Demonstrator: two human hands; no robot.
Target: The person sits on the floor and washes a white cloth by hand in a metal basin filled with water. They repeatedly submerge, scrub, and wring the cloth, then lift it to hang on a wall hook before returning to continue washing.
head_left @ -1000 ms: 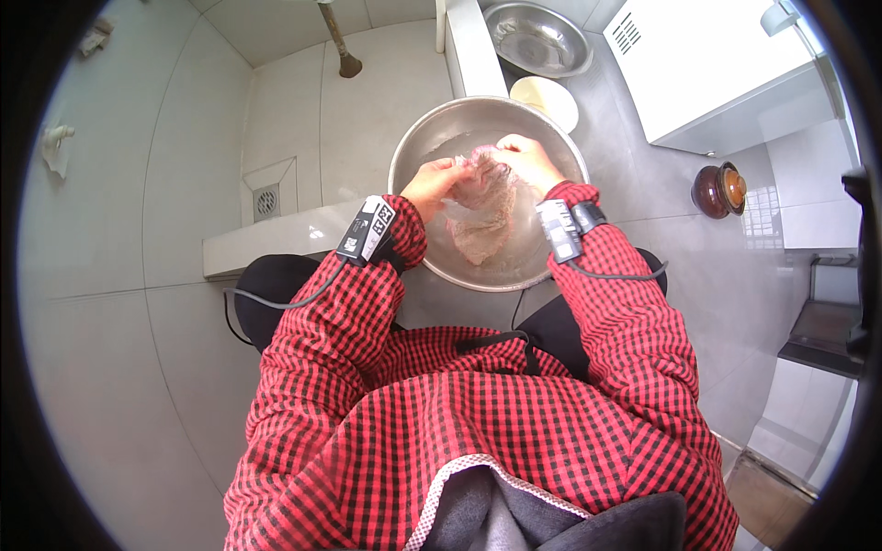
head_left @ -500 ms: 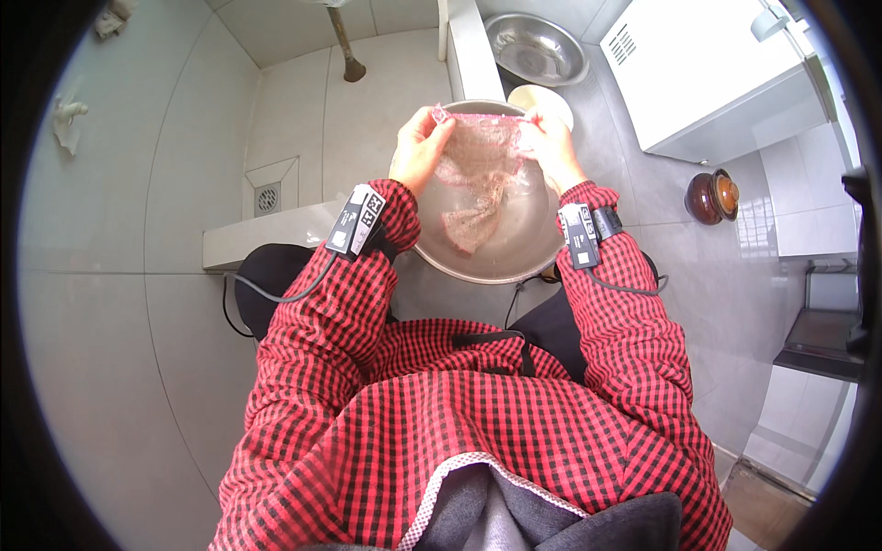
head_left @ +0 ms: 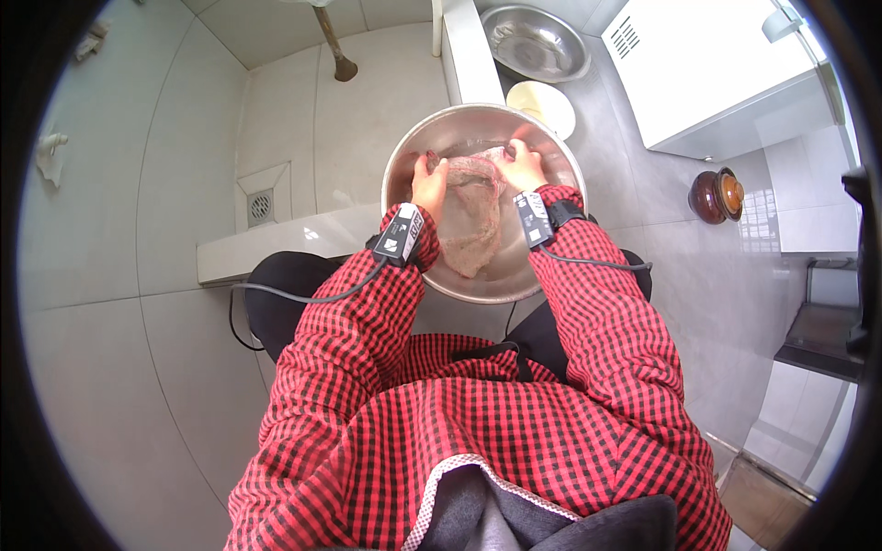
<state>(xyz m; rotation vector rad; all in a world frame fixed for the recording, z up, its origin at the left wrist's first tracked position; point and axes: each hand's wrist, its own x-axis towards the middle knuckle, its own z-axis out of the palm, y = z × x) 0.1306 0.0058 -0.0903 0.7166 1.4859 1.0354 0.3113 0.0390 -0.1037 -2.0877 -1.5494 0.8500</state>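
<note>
A wet, pale pinkish cloth (head_left: 473, 216) with a red edge hangs and floats in a round metal basin (head_left: 397, 165) of water. My left hand (head_left: 431, 186) grips its upper left end, inside the basin near the left wall. With my right hand (head_left: 520, 168) I hold the upper right part of the same cloth. Between the two hands the cloth is bunched, and its lower end trails toward the near side of the basin. The fingertips are partly hidden by the hands and cloth.
Beyond the basin stand a cream round bowl (head_left: 544, 106) and a second metal basin (head_left: 536, 44). A brown lidded pot (head_left: 715, 196) is on the floor at right, below a white cabinet (head_left: 707, 73). At left, a low ledge (head_left: 276, 241) borders a floor drain (head_left: 261, 208).
Both hands have come down from the far rim into the basin, lowering the cloth. It was stretched between them and is now bunched and lower.
</note>
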